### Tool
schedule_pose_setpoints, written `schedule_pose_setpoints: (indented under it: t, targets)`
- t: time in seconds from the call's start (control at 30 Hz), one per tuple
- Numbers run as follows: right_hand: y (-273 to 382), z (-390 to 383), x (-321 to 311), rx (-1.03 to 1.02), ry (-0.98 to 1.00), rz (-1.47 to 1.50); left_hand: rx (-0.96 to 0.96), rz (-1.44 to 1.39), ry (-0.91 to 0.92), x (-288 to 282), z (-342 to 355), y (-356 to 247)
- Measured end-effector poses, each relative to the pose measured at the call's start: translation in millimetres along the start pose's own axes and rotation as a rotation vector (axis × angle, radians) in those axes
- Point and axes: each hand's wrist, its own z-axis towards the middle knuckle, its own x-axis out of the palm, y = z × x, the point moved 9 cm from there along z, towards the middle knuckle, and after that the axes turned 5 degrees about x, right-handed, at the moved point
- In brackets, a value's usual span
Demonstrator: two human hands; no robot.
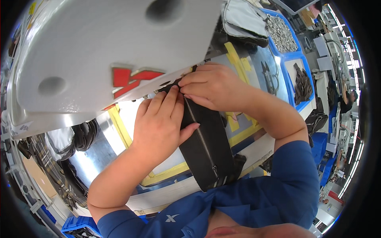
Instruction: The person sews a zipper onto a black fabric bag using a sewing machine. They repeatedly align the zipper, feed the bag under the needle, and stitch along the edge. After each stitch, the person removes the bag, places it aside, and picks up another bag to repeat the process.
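A long black fabric piece with a metal zipper (208, 146) lies on the metal work table (274, 71) and runs under the white sewing machine head (99, 51). My left hand (158, 123) lies flat on the piece's left side, its fingers pointing toward the machine and pressing the fabric down. My right hand (212, 85) is curled over the far end of the piece, right under the machine, pinching the fabric beside the zipper. The needle area is hidden by the machine head and my fingers.
Yellow tape strips (238, 59) mark the table. A blue tray (303, 85) at the right holds dark fabric parts, with metal pieces (281, 33) behind it. Grey and black bag pieces (244, 20) lie at the back, more fabric (63, 142) at the left.
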Motion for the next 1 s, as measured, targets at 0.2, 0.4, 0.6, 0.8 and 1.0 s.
schedule_pose_setpoints:
  t: [0.2,0.4,0.6,0.8,1.0]
  targets:
    - [-7.3,-6.0,8.5,0.073,0.163,0.014,-0.036,0.067,0.080,-0.3,3.2,-1.4]
    - [-3.1,-6.2,0.0,0.103,0.264,-0.019,-0.057,0.088,0.118,-2.1,5.3,-0.8]
    - [9.5,11.5,9.0,0.122,0.385,-0.103,-0.101,0.110,0.164,-0.5,2.1,5.9]
    - [4.7,9.1,2.8,0.138,0.283,-0.049,-0.040,0.084,0.088,-2.2,-3.7,5.1]
    - [1.8,6.9,-2.1,0.152,0.280,0.014,0.006,0.027,0.066,1.7,-4.2,1.5]
